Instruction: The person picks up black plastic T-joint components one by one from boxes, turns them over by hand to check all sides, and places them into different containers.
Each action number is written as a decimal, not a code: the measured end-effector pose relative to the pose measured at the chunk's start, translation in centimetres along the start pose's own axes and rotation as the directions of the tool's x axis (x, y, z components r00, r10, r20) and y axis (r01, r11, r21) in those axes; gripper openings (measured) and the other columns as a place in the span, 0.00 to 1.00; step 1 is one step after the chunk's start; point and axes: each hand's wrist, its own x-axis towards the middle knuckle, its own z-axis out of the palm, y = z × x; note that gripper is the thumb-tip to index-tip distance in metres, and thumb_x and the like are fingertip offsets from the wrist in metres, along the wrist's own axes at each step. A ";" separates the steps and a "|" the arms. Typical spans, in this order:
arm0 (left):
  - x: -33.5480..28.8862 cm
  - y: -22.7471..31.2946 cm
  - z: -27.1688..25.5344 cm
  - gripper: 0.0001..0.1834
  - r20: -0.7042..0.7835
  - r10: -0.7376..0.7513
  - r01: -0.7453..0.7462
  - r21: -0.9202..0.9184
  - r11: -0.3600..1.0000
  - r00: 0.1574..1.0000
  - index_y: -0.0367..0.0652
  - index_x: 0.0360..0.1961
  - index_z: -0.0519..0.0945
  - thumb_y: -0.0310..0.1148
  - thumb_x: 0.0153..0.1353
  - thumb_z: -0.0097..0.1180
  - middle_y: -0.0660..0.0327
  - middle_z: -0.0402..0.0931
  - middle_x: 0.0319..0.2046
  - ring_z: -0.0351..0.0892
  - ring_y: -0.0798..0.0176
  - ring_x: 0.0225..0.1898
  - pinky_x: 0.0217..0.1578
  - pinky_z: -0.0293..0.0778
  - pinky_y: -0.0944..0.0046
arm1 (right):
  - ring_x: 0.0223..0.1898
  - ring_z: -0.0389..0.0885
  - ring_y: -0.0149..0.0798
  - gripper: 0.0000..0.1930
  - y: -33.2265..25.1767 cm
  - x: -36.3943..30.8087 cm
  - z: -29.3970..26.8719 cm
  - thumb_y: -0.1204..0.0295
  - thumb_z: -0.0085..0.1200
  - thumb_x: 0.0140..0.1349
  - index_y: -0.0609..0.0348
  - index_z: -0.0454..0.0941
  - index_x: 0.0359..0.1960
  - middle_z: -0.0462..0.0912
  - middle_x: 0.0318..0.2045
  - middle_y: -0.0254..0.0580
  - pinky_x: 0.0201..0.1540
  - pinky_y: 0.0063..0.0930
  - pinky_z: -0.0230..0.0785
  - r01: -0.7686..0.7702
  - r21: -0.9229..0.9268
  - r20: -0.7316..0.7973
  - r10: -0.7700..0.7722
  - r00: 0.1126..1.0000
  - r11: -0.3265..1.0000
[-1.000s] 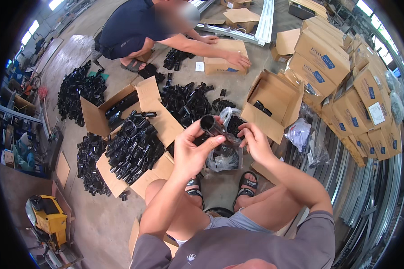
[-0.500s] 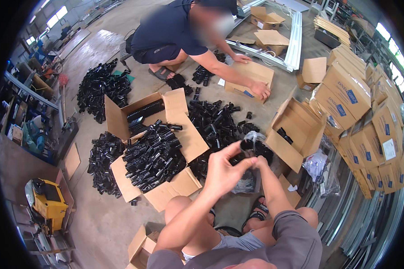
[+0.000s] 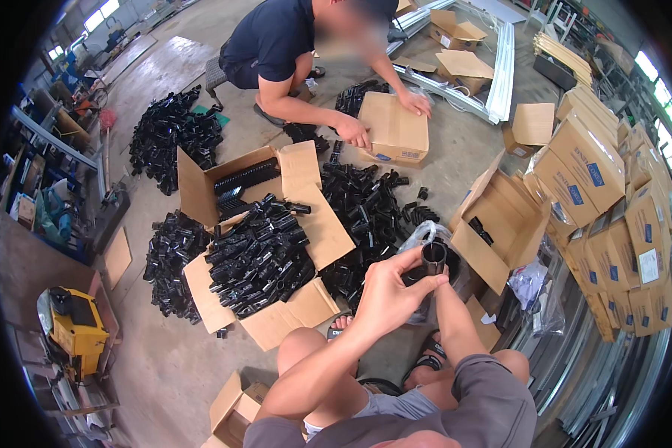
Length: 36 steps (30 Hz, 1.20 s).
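Note:
My left hand [image 3: 392,297] pinches a short black plastic tube [image 3: 434,259] between thumb and fingers, its open round end facing up. Just beyond the left thumb is my right hand [image 3: 446,287]; its fingers are hidden behind the left hand and the tube, so their hold cannot be made out. A clear plastic bag [image 3: 423,234] shows right behind the tube. Past my hands lies a heap of black plastic pieces [image 3: 358,216]. To its left, an open cardboard box [image 3: 331,237] is piled with similar black pieces, some stacked in rows inside.
Across from me a co-worker [image 3: 280,45] crouches with both hands on a closed carton [image 3: 396,125]. An open carton [image 3: 519,231] with a few black pieces stands at right, before stacked cartons [image 3: 575,168]. More black heaps lie left; metal profiles [image 3: 567,366] lie lower right.
The black tube in my left hand has tipped so its open end shows, and both hands shifted slightly right. The co-worker's hands have moved on the carton, which is now turned and further left.

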 end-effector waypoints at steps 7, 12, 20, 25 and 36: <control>0.3 -0.2 -0.5 0.14 -0.034 0.026 -0.026 -0.020 0.999 0.999 0.34 0.46 0.81 0.20 0.58 0.65 0.64 0.84 0.33 0.77 0.76 0.36 0.41 0.75 0.70 | 0.44 0.85 0.53 0.08 -2.1 -4.5 -5.1 0.75 0.60 0.47 0.56 0.85 0.32 0.86 0.38 0.53 0.48 0.42 0.77 0.506 -0.218 0.092 -0.499 0.862 0.834; 0.2 -0.8 -0.7 0.18 -0.041 0.018 -0.019 -0.019 1.000 0.999 0.34 0.49 0.81 0.20 0.56 0.67 0.61 0.85 0.41 0.79 0.75 0.42 0.45 0.75 0.70 | 0.31 0.83 0.38 0.07 -3.4 -10.5 -13.9 0.77 0.59 0.53 0.61 0.82 0.34 0.84 0.28 0.44 0.37 0.31 0.74 0.739 0.185 0.161 -0.762 0.627 0.647; -1.1 0.9 0.7 0.22 0.049 0.004 0.006 -0.192 0.981 0.999 0.33 0.53 0.79 0.21 0.56 0.66 0.60 0.83 0.45 0.80 0.72 0.45 0.49 0.75 0.69 | 0.41 0.83 0.30 0.09 -5.8 -30.4 -26.3 0.84 0.56 0.62 0.65 0.79 0.44 0.85 0.39 0.40 0.46 0.24 0.74 0.670 0.721 -0.323 -0.770 0.550 0.176; -2.3 1.1 1.1 0.22 0.117 -0.003 0.032 -0.244 0.969 0.993 0.32 0.53 0.78 0.19 0.56 0.66 0.58 0.83 0.46 0.80 0.71 0.47 0.52 0.74 0.68 | 0.36 0.85 0.37 0.09 -4.8 -32.9 -26.7 0.84 0.63 0.56 0.62 0.83 0.38 0.85 0.36 0.44 0.38 0.27 0.77 0.954 0.301 -0.580 -0.794 0.181 -0.003; -3.0 -0.2 2.3 0.24 0.240 0.004 0.092 -0.388 0.917 0.971 0.33 0.54 0.78 0.21 0.55 0.67 0.53 0.82 0.48 0.81 0.63 0.50 0.56 0.75 0.61 | 0.32 0.82 0.39 0.10 -2.7 -33.2 -27.1 0.82 0.66 0.53 0.60 0.84 0.38 0.85 0.33 0.41 0.34 0.29 0.74 0.992 0.128 -0.657 -0.748 0.093 0.010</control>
